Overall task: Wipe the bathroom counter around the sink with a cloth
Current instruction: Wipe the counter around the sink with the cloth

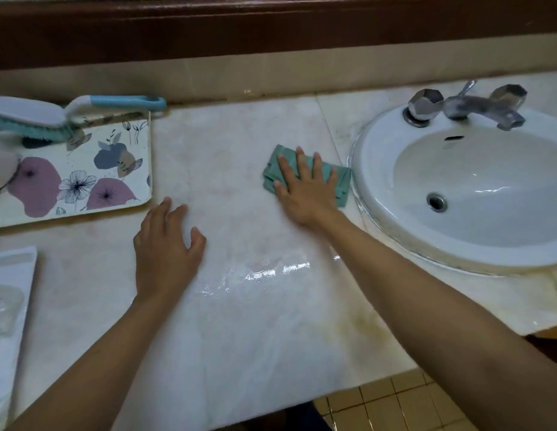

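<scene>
Pressing the cloth (mostly hidden) under the right hand.

No lettering, label, brand or number can be read anywhere on this bathroom counter. The tray at the left carries only a printed flower pattern, and the scrubbing brush, faucet and white sink show no legible markings.
</scene>
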Motion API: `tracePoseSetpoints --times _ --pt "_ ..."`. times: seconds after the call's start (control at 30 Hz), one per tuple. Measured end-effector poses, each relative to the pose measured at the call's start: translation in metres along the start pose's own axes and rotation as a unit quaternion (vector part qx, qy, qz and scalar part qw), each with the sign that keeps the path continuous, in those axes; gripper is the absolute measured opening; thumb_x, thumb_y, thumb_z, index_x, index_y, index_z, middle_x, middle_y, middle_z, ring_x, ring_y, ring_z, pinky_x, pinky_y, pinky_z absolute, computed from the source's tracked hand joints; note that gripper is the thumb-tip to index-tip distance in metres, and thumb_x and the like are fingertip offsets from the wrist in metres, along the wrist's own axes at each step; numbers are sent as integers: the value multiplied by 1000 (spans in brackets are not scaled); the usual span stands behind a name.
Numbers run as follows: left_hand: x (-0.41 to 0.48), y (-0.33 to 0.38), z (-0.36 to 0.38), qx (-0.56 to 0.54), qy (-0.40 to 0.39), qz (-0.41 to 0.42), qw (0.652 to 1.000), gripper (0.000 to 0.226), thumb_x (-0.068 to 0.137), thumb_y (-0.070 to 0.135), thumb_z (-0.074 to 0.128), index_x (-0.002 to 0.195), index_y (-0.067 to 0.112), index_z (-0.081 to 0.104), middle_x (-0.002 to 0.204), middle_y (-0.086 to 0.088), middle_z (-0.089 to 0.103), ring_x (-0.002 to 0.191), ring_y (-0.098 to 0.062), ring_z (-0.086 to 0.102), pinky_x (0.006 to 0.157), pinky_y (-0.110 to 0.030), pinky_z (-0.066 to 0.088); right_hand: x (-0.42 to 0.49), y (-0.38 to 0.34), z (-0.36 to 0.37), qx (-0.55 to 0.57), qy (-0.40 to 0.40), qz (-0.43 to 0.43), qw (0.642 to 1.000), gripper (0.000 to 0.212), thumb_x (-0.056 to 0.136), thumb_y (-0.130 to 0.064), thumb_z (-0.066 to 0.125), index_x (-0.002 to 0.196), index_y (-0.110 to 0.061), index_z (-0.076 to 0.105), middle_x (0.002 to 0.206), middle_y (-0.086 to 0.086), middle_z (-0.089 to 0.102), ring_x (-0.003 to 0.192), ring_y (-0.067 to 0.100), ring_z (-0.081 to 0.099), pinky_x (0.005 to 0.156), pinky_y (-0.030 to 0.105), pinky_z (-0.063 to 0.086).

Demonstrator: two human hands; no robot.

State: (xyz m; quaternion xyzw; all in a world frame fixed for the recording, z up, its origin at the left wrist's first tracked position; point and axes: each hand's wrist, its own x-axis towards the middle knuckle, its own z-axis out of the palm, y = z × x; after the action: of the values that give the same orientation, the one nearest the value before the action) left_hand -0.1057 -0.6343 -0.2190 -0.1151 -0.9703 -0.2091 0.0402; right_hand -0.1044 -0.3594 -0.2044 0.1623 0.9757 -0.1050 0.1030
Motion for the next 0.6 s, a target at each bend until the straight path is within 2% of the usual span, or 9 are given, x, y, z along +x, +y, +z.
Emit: tracePoseSetpoints --times 0.07,0.17,0.23,0.33,0.4,0.47,0.6 --pt "0 0 -1 -2 2 0 1000 51 86 37 46 132 17 51 151 -5 39 139 -26 31 108 -47 29 -18 -23 11 11 0 -5 1000 60 98 -55 15 152 -37 -3 161 -2 -17 146 31 -19 113 61 -10" --pt "0 2 -1 -3 0 2 1000 46 89 32 51 132 16 51 151 -5 38 139 -26 31 108 -47 30 -108 -38 34 0 18 -114 993 59 97 -55 17 152 -38 7 162 -3 -9 147 30 -14 114 61 -3" --pt "0 2 -2 -3 -2 1 1000 44 90 29 54 133 16 52 151 -6 38 139 -27 31 108 -48 30 -169 -20 42 -7 11 -181 983 58 96 -55 22 151 -40 12 162 -5 -4 148 28 -10 115 57 -4" --pt "0 3 -3 6 -17 -7 1000 44 92 30 52 134 18 52 153 -7 37 139 -29 32 108 -46 29 -211 37 39 -47 -6 -213 976 57 98 -56 21 151 -42 3 162 -7 -7 148 24 -13 116 51 -6" --pt "1 5 -4 13 -20 -13 1000 44 92 31 51 135 19 53 153 -7 37 139 -29 33 108 -46 29 -197 62 31 -56 -11 -188 980 57 98 -56 18 150 -44 -2 161 -9 -11 147 21 -17 117 50 -5" --pt "1 8 -6 17 -33 -14 999 44 92 31 50 135 19 53 154 -8 37 139 -29 33 109 -47 30 -165 66 23 -38 -11 -118 992 57 98 -56 16 149 -45 -5 160 -11 -15 146 19 -20 118 51 -3" --pt "9 20 -17 42 -96 -60 993 49 90 37 43 135 20 52 155 -8 33 142 -29 27 111 -50 29 -122 21 25 27 21 40 999 59 99 -52 19 152 -37 -1 161 -5 -16 146 24 -21 117 52 -6"
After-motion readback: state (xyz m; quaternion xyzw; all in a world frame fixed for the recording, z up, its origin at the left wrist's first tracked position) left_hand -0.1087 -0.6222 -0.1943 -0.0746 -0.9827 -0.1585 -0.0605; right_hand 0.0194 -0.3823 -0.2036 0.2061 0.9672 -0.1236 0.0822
